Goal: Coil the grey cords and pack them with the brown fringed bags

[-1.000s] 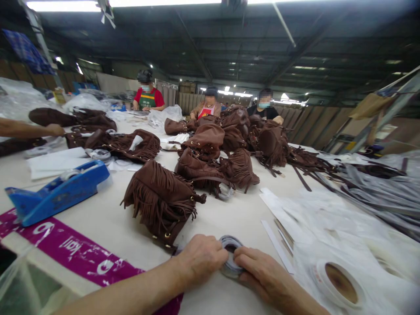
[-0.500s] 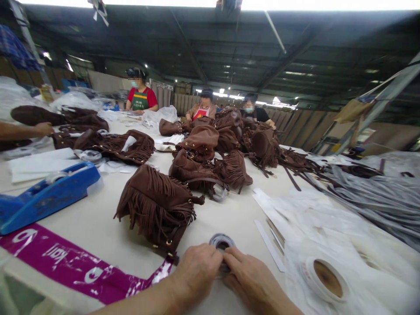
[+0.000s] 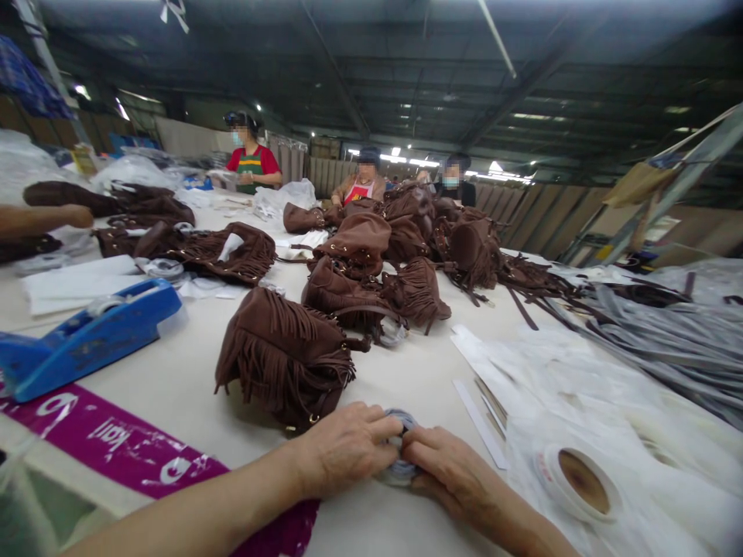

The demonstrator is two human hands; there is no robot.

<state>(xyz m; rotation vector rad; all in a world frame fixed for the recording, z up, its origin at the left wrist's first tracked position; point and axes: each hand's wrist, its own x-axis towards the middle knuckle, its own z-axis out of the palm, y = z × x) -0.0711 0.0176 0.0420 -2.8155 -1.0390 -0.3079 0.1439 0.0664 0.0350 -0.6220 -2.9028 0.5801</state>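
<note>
Behind the pale table I see a dim shed with a dark roof. From the left come a blue tape dispenser, a purple strip whose white lettering seems to begin "ka", and a brown fringed bag. Nearer the person, the left hand pinches one side of a grey coil and the right hand pinches the other; I judge they are neatening it, which calls for even pressure from both. Farther right, red print on a tape roll is too small for me to read.
</note>
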